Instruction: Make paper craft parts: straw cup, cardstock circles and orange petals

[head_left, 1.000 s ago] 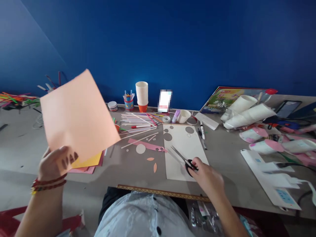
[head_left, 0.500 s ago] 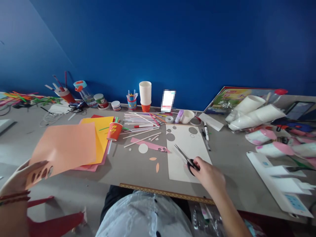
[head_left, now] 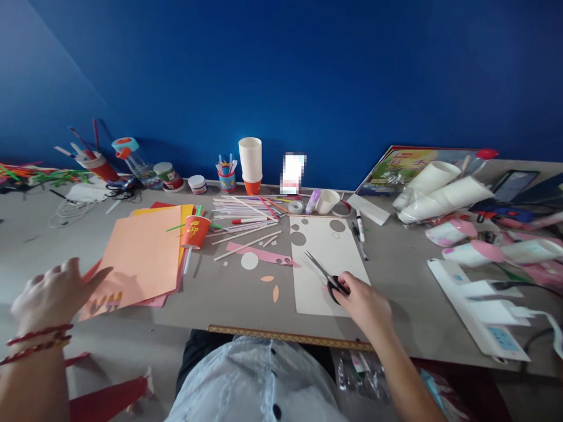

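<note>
My left hand (head_left: 55, 296) hovers just left of an orange paper sheet (head_left: 141, 258) that lies flat on a stack of yellow, red and pink sheets; its fingers are spread and its thumb nearly touches the sheet's cut lower corner. My right hand (head_left: 363, 305) rests on a white card (head_left: 328, 264) with round holes and grips the black handles of a pair of scissors (head_left: 328, 276), whose blades point up and left. Small orange petal cut-outs (head_left: 271, 287) lie on the grey table (head_left: 229, 299) between my hands.
An orange paper cup (head_left: 193, 231) on a straw lies beside the paper stack. Straws (head_left: 246, 211), a pink strip, tape and markers sit mid-table. Stacked cups (head_left: 250, 164), jars and pens line the blue wall. White and pink paper cups (head_left: 444, 196) and cut card crowd the right.
My left hand lowered the orange sheet from the air onto the paper stack and let go of it. My right hand has stayed on the scissors.
</note>
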### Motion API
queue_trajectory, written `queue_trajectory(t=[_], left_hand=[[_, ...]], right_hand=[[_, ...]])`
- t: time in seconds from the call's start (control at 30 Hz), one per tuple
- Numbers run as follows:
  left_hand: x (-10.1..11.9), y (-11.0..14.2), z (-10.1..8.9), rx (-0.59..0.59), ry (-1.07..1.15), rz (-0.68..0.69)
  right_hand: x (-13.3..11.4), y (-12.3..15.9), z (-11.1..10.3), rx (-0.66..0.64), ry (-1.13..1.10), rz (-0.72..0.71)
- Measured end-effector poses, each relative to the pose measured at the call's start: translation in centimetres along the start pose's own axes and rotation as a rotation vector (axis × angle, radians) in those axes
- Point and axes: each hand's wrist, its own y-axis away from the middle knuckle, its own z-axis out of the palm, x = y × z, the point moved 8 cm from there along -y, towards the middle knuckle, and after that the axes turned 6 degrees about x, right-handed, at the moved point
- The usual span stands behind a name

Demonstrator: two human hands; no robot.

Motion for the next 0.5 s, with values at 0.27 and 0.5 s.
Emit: queue_trajectory(t=[0.27,0.5], left_hand=[[18.5,17.7,16.0,-0.605,0.198,0.976],[22.1,23.7,21.3,-0.683,-0.022,1.099]], right_hand=[[-2.4,-0.3,-0.2,0.038,-0.046,-0.077],[-3.1,0.3,-0.3,0.058,-0.091,-0.097]])
